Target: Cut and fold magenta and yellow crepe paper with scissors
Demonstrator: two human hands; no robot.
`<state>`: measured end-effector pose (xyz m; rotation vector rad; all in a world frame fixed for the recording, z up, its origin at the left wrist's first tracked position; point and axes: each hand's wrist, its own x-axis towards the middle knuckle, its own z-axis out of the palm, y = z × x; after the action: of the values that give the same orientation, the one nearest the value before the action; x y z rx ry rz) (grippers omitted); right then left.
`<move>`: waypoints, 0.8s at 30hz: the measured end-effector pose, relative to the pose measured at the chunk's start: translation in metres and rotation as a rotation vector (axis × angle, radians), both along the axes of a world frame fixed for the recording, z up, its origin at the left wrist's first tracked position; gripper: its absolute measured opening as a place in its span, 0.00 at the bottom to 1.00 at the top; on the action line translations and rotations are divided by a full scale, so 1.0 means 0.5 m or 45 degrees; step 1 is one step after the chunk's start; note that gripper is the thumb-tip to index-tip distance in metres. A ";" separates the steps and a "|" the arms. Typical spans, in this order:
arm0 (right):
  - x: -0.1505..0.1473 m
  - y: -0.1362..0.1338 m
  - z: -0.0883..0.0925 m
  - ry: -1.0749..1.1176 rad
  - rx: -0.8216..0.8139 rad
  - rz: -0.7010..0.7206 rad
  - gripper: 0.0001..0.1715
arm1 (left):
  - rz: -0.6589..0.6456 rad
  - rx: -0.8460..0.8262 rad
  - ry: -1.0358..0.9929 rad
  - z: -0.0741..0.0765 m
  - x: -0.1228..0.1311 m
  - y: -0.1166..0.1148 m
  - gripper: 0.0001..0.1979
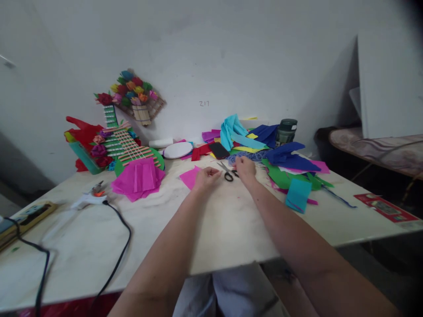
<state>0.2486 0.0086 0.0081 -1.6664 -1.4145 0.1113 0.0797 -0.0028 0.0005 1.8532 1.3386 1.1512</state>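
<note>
My left hand [208,177] is over the table with thumb and fingers drawn together in a pinch. Anything between those fingertips is too small to make out. Beside it, partly covered by the hand, lies a square of pink crepe paper [189,177]. Black-handled scissors [228,176] rest on the table between my hands, blades pointing away and to the left. My right hand [245,168] is closed, its fingers curled next to the scissors' handle and in front of a tangle of blue string [253,156]. What it grips, if anything, is hidden.
A stack of pink paper [139,179] lies left, before a flower-trimmed craft guitar [122,145]. A glue gun [92,197] with a black cord stands nearer. Behind my hands are a phone [219,150], a white disc [178,150], coloured paper [292,176] and a dark jar [286,131].
</note>
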 end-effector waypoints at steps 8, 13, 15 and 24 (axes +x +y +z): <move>0.102 -0.012 0.013 -0.298 -0.129 -0.602 0.19 | 0.676 0.005 0.580 0.001 -0.043 0.012 0.13; 0.094 -0.003 -0.013 -0.481 0.026 -0.479 0.25 | 0.573 0.033 0.842 -0.004 -0.048 0.010 0.14; 0.075 -0.002 -0.017 -0.522 0.063 -0.326 0.22 | 0.473 0.036 0.914 -0.011 -0.047 0.012 0.14; -0.037 -0.016 -0.026 -0.766 0.240 0.329 0.21 | 0.239 -0.160 1.053 -0.032 -0.034 0.015 0.26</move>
<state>0.2301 0.0007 -0.0047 -1.4085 -2.0153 -0.3994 0.0627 0.0049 -0.0154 2.2376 1.9940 0.3302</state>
